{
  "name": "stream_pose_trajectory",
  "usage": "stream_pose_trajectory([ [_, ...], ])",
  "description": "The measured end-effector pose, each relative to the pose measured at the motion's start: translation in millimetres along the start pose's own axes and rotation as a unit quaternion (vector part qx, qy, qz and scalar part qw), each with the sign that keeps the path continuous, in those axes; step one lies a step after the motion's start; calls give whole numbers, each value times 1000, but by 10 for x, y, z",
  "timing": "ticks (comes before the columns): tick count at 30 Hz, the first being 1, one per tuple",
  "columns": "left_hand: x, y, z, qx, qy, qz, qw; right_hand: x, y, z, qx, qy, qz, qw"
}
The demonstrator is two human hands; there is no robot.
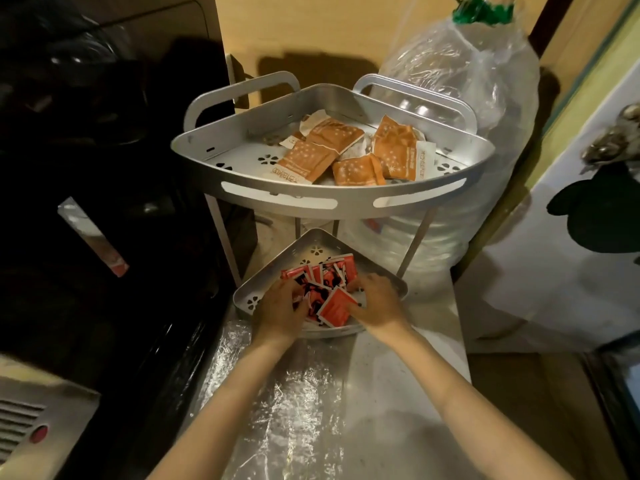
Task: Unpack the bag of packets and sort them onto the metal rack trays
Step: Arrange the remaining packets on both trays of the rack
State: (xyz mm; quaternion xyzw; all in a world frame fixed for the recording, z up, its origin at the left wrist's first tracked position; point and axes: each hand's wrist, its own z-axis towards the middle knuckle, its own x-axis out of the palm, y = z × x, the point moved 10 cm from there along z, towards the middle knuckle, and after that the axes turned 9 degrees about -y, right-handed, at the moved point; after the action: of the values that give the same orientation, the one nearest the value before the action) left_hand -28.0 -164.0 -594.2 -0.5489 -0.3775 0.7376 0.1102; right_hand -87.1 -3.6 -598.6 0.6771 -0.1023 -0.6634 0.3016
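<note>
A two-tier metal corner rack stands on the counter. Its upper tray (pixel 277 199) holds several orange packets (pixel 308 161). The lower tray (pixel 311 242) holds a pile of red packets (pixel 332 285). My left hand (pixel 277 311) rests on the left side of the red pile, fingers curled over packets. My right hand (pixel 375 301) presses on the right side of the pile, fingers touching a red packet. Both hands cup the pile from either side. A flat clear plastic bag (pixel 287 393) lies on the counter under my forearms.
A large clear plastic sack (pixel 485 98) tied with green stands behind and right of the rack. A dark stove area (pixel 104 202) lies to the left. A white surface (pixel 554 271) is on the right. A wooden wall backs the rack.
</note>
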Motion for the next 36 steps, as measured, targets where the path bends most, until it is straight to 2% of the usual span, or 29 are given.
stream_pose_trajectory([
  [4, -219, 113, -198, -15, -8, -13, 1000, -145, 130, -285, -32, -53, 32, 998],
  [6, -377, 172, -367, 5, -38, 3, 999, -163, 178, -514, -65, -87, 29, 994],
  [8, -481, 280, -564, 7, -47, 33, 998, -102, 141, -736, -59, -93, 15, 994],
  [12, -557, 646, -893, -44, -26, 129, 990, 224, 11, -1096, -23, -24, -30, 999],
  [19, -501, 988, -1293, -84, 40, 161, 983, 575, 40, -1501, 7, 66, -94, 993],
  [24, -399, 1079, -1415, -78, 67, 191, 976, 780, 94, -1599, 11, 75, -103, 992],
  [30, -291, 1090, -1523, -101, 61, 135, 984, 777, 57, -1602, 5, 41, -123, 992],
  [33, -370, 1035, -1529, -119, 30, 47, 991, 719, -25, -1586, 9, 32, -128, 991],
  [36, -341, 958, -1490, -63, 39, 16, 997, 652, -117, -1584, 17, 31, -109, 993],
])
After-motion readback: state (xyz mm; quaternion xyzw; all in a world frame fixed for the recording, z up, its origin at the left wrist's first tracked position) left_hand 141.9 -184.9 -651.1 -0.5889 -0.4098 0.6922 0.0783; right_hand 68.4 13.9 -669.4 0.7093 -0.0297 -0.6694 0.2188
